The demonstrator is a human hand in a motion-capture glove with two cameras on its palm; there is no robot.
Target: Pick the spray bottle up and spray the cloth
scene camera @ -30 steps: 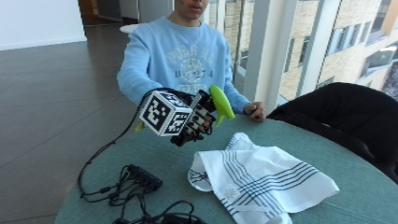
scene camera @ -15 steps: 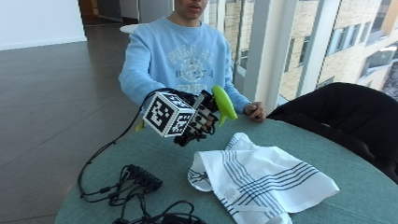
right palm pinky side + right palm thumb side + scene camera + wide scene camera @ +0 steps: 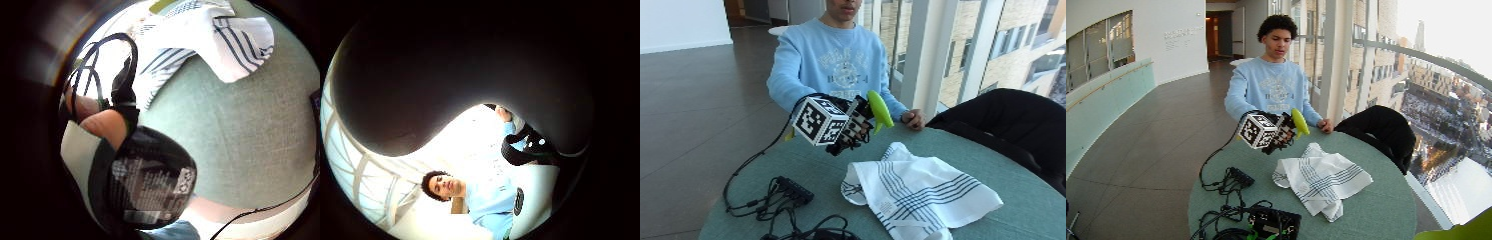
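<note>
My gloved right hand (image 3: 852, 127) grips the spray bottle (image 3: 878, 110) in the air above the near left part of the round green table (image 3: 1013, 175). The bottle's bright green spray head sticks up and tilts toward the cloth side. In the little finger side palm view its dark labelled body (image 3: 150, 185) lies against my fingers (image 3: 102, 125). It also darkens most of the thumb side palm view as a curved bottle wall (image 3: 445, 75). The white cloth (image 3: 919, 192) with dark stripes lies crumpled on the table, below and to the right of the bottle.
The person's bare left hand (image 3: 913, 119) rests on the far table edge. Black cables and a small black box (image 3: 790, 192) lie on the table's left side. A black jacket (image 3: 1013, 120) hangs over a chair at the right.
</note>
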